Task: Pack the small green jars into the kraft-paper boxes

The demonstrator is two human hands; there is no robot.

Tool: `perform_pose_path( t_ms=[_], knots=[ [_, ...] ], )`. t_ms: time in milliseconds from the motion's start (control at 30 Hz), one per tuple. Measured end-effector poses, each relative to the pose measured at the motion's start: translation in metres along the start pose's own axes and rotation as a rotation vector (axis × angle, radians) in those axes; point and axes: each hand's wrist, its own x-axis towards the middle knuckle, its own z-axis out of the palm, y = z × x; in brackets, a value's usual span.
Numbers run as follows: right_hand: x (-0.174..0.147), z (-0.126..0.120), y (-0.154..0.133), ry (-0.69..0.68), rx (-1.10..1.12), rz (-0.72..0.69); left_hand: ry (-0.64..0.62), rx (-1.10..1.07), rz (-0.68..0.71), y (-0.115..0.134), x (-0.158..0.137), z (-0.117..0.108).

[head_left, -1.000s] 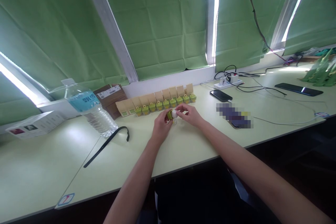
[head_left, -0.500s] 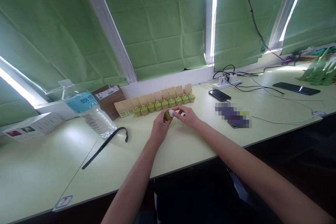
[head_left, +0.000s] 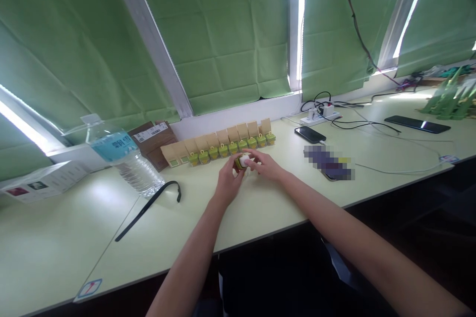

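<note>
My left hand [head_left: 229, 179] is closed around a small green container [head_left: 238, 163] above the table. A small white piece [head_left: 244, 160] sits at the container's opening, and the fingers of my right hand [head_left: 266, 166] are pinched on it. My fingers hide most of the container, and I cannot tell how deep the white piece is. Just behind my hands stands a row of several small green-lidded boxes [head_left: 223, 150] with yellow loops on top, backed by upright tan cards [head_left: 211, 140].
A large water bottle [head_left: 137, 173] leans by a brown carton [head_left: 152, 143] at left, with a black strap [head_left: 148, 208] in front. To the right lie a phone [head_left: 310, 133], a pixelated item [head_left: 329, 162], a power strip [head_left: 320, 117] with cables, and a dark tablet-like device [head_left: 416, 124].
The white piece shows more clearly between my hands, and the green container has tilted slightly. A clear part with yellow that showed below my hands is no longer visible. My head view has shifted slightly.
</note>
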Motion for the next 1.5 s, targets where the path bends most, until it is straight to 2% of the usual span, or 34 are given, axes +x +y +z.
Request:
perform_pose_path(
  t_ms=[100,233,767,1000,1500],
  knots=[
    [-0.001,0.0,-0.001,-0.064,0.007,0.001,-0.061,-0.05,-0.011,0.008,-0.002,-0.003],
    [-0.001,0.001,0.0,0.013,-0.083,-0.035,-0.121,-0.119,-0.082,0.011,-0.002,-0.007],
    [-0.003,0.003,-0.005,-0.064,-0.24,-0.186,-0.043,-0.124,-0.127,0.003,0.001,-0.002],
    [-0.007,0.0,-0.013,-0.073,-0.284,-0.095,-0.019,-0.108,-0.149,-0.002,0.002,-0.003],
    [-0.004,0.002,-0.013,-0.112,-0.224,-0.078,-0.004,0.037,-0.111,0.0,0.0,-0.001]
  ],
)
